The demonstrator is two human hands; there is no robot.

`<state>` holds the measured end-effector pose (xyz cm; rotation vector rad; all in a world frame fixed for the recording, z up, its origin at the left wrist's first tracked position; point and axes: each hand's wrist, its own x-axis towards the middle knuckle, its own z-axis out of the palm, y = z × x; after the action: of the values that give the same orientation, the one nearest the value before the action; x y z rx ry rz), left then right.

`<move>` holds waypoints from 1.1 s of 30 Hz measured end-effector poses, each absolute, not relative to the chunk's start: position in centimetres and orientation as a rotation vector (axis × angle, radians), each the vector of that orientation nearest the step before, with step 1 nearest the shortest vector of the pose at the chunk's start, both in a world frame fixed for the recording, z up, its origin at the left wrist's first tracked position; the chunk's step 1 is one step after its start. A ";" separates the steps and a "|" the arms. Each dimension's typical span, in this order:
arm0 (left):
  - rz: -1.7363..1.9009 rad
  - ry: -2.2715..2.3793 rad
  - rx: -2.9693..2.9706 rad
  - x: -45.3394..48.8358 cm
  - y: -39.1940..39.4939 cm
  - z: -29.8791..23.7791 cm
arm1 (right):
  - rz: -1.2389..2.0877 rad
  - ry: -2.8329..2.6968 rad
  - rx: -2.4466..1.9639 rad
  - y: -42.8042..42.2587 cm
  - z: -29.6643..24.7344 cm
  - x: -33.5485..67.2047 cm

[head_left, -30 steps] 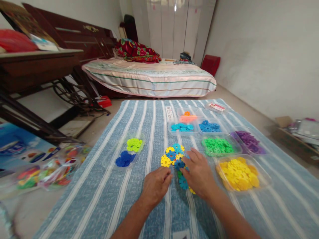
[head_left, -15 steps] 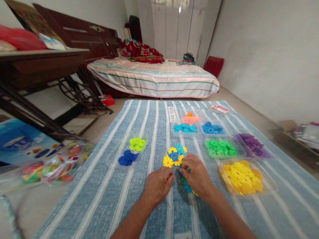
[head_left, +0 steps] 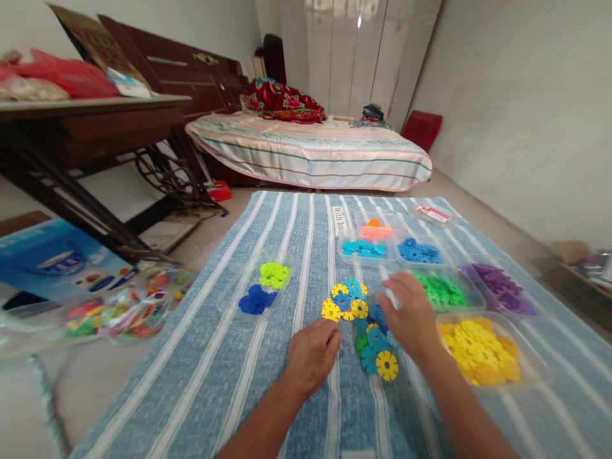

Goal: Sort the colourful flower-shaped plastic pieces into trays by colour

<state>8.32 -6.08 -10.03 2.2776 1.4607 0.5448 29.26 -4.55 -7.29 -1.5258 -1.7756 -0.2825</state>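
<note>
My left hand (head_left: pixel 313 357) is closed, thumb against the curled fingers; whatever they may grip is hidden. Just beyond its knuckles is a joined cluster of yellow and blue notched flower discs (head_left: pixel 342 301); I cannot tell whether the hand touches it. A second group of blue, teal, green and yellow flower discs (head_left: pixel 375 347) lies between my hands on the striped cloth (head_left: pixel 306 255). My right hand (head_left: pixel 414 315), slightly blurred, is over the right side of that group, thumb and fingers apart. Its fingers are nearest the tub of green discs (head_left: pixel 440 290), partly covering its left edge.
Clear tubs hold yellow discs (head_left: pixel 482 350), purple discs (head_left: pixel 500 287), blue discs (head_left: pixel 418 250), and light blue discs (head_left: pixel 363 248) near orange ones (head_left: pixel 375 229). At left, another tub holds lime discs (head_left: pixel 275 275) and dark blue discs (head_left: pixel 257 299). A bed (head_left: pixel 310 153) stands beyond.
My right hand has moved right, away from my left hand, and its fingers have opened. The second disc group now shows more fully. My left hand stays closed by the cluster. The view has shifted slightly.
</note>
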 end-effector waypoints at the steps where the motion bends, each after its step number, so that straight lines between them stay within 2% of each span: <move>1: 0.612 1.494 2.268 8.3 -6.0 -10.2 | -0.219 -1.831 -1.526 -4.4 -7.9 27.8; 5: 0.917 1.615 2.275 7.8 -5.6 -10.9 | -0.007 -1.972 -1.662 -3.5 -9.2 23.4; 8: 1.008 1.616 2.361 7.5 -5.1 -11.3 | 0.054 -1.995 -1.728 -3.0 -9.5 22.5; 19: 0.705 1.591 2.480 7.7 -4.8 -11.6 | 0.230 -1.734 -1.530 -3.4 -8.9 24.4; 22: 0.684 1.578 2.488 7.6 -4.8 -11.6 | 0.110 -1.638 -1.533 -3.9 -7.2 27.5; 28: 0.735 1.565 2.472 7.7 -4.7 -11.5 | -0.438 -1.452 -1.732 -5.3 -4.8 33.8; 30: 0.758 1.549 2.482 7.7 -4.6 -11.5 | -0.424 -1.506 -1.691 -5.9 -5.1 33.3; 33: 0.795 1.514 2.502 7.6 -4.5 -11.7 | -0.228 -1.695 -1.564 -6.7 -6.3 30.1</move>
<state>7.56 -4.53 -11.66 2.5022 1.5141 0.7952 30.08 -6.73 -6.31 -1.5641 -1.6947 -0.2281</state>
